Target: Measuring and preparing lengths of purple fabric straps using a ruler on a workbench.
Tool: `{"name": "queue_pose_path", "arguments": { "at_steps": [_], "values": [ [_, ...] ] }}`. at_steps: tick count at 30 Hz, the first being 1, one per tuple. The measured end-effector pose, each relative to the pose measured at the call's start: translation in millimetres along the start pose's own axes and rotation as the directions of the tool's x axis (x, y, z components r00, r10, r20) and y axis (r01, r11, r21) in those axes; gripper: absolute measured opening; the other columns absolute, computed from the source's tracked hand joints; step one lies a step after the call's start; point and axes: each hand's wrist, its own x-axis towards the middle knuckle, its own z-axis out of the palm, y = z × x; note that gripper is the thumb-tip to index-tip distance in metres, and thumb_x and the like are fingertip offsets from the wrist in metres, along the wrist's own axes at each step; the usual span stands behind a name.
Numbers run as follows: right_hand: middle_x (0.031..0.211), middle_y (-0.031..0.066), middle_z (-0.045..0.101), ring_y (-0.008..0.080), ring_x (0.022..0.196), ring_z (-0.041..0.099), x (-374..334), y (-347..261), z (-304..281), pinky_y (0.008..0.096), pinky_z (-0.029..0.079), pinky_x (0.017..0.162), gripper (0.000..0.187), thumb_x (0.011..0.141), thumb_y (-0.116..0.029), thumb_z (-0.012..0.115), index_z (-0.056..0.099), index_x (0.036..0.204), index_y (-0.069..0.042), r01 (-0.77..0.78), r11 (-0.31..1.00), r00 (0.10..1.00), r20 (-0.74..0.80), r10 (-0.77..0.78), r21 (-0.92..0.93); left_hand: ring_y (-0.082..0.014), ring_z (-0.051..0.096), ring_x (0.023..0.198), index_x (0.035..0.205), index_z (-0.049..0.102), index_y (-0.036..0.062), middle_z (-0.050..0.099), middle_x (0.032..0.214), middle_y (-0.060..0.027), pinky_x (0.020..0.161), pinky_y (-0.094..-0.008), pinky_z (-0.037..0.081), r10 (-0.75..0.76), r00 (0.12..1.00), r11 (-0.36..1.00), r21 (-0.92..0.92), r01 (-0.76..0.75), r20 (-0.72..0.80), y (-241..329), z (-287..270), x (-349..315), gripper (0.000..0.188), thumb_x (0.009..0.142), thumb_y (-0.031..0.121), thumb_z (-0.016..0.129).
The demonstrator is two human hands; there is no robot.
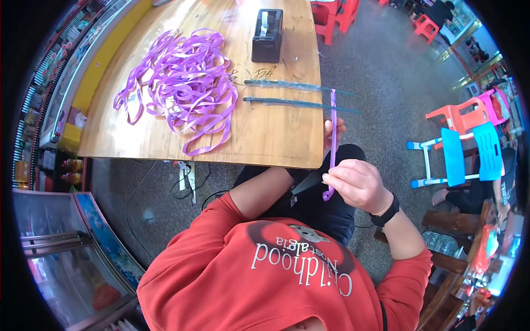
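Observation:
A narrow purple ribbon (333, 149) hangs down from the right edge of the table, its upper end at two thin dark-green wires. Its curled lower end sits in the pinch of my right hand (356, 185), above my lap. My left hand (335, 130) reaches from under the table, its fingers curled beside the ribbon; the tabletop edge hides part of it, and what it holds is unclear. The wires, one upper (287, 85) and one lower (287, 102), have clear film around them and overhang the edge. A large tangle of purple ribbon (187, 83) lies further left.
A black tape dispenser (267, 36) stands at the back of the wooden table (265, 140). A pointed grey thing (306, 183) shows above my lap. Cables (187, 182) lie on the floor below. To the right are a blue-and-white folding chair (455, 157) and an orange plastic chair (461, 116).

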Motion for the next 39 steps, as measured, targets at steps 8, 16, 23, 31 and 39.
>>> {"name": "queue_pose_path", "arguments": {
  "at_steps": [8,16,23,31,39],
  "values": [
    [0.092,0.0043,0.067,0.0218,0.082,0.066,14,0,-11,0.0326,0.057,0.068,0.029,0.067,-0.006,0.07,0.072,0.096,-0.004,0.037,0.999,0.999,0.011,-0.038,0.008,-0.0112,0.061,0.085,0.112,0.062,0.0046,0.064,0.096,-0.0031,0.07,-0.0254,0.051,0.167,0.985,0.984,0.076,-0.164,-0.039,-6,14,11,0.032,0.095,0.031,0.071],
    [0.086,0.0061,0.068,0.0242,0.076,0.066,68,20,-53,0.0349,0.057,0.066,0.026,0.07,-0.001,0.074,0.072,0.096,-0.005,0.088,0.996,0.996,-0.033,-0.088,-0.01,-0.0111,0.06,0.079,0.118,0.061,0.0039,0.064,0.102,-0.0064,0.064,-0.0269,0.052,0.261,0.963,0.915,0.299,-0.27,0.07,-2,14,-8,0.03,0.102,0.029,0.058],
    [0.091,0.0054,0.074,0.0134,0.087,0.07,128,133,-59,0.028,0.055,0.077,0.014,0.09,-0.006,0.068,0.075,0.101,-0.003,-0.432,0.857,0.894,0.011,0.447,0.281,-0.0163,0.062,0.079,0.127,0.059,0.0013,0.065,0.109,-0.0109,0.065,-0.0293,0.051,0.141,0.99,0.971,0.195,-0.139,0.004,-1,-6,1,0.043,0.102,0.036,0.056],
    [0.085,-0.0008,0.071,0.0079,0.077,0.064,127,204,-21,0.025,0.052,0.072,0.022,0.089,-0.027,0.075,0.076,0.099,-0.007,-0.766,0.474,0.624,0.324,0.711,0.435,-0.0255,0.06,0.107,0.131,0.051,-0.006,0.062,0.118,-0.0169,0.085,-0.0328,0.053,-0.126,0.936,0.837,-0.472,0.277,0.327,19,-24,28,0.054,0.1,0.038,0.053],
    [0.094,0.0014,0.071,0.0115,0.082,0.066,120,169,-44,0.0274,0.054,0.074,0.013,0.09,-0.016,0.072,0.075,0.097,-0.006,-0.589,0.387,0.721,0.244,0.649,0.709,-0.025,0.058,0.104,0.127,0.053,-0.0032,0.061,0.108,-0.0142,0.081,-0.0315,0.053,-0.108,0.896,0.752,-0.555,0.356,0.43,11,-21,43,0.049,0.1,0.037,0.055]
  ]
}}
